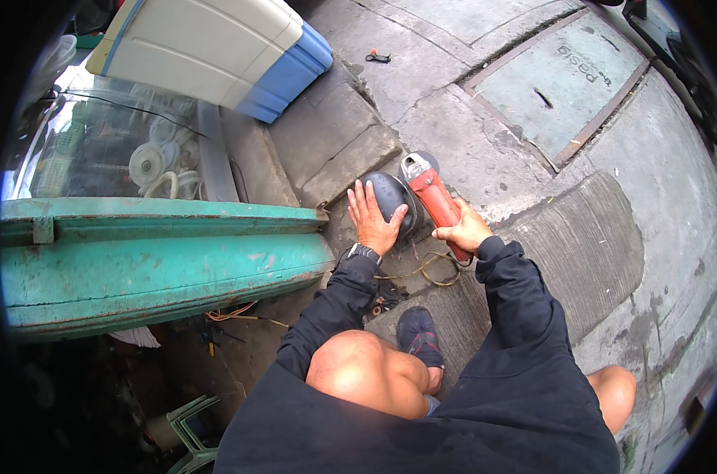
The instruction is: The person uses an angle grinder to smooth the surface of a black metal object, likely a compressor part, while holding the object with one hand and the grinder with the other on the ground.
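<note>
My right hand is wrapped round the body of a red angle grinder with a silver head. Its dark round disc shows at the far end, beside a dark, domed metal object with a pale rim. I cannot tell whether the disc touches it. My left hand lies on the dome with its fingers spread, a watch on the wrist. A yellowish cord loops on the ground below the grinder.
To the left stand a green metal ledge, a glass case and a white-and-blue cooler box. My shoe is close below the cord. A framed cover is set in the concrete at right, and a small orange-and-black item lies far ahead.
</note>
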